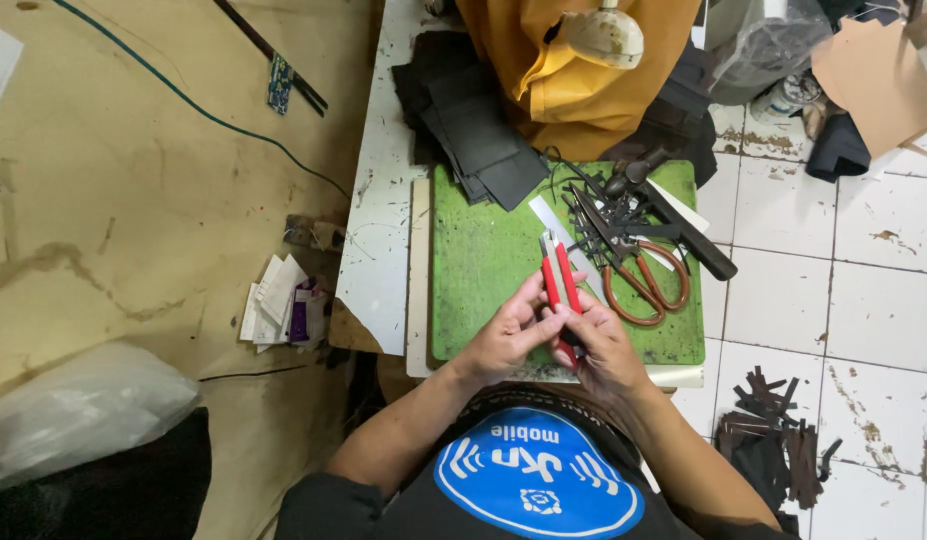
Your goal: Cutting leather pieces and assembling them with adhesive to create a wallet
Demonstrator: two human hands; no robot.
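Both hands meet over the near edge of the green cutting mat (484, 260) on the worktop (384, 200). Right hand (606, 345) grip clenched on the lower handle of a red utility knife (559, 285), blade end pointing away from the body; left hand (504, 335) fingertips pinch the knife mid-body, approx. at the slider. No piece lies under the blade, so cutting not under way. Cut black strips (624, 215), scissors (639, 270), metal ruler (559, 235) lie just beyond; stacked black sheets (474, 135) further back.
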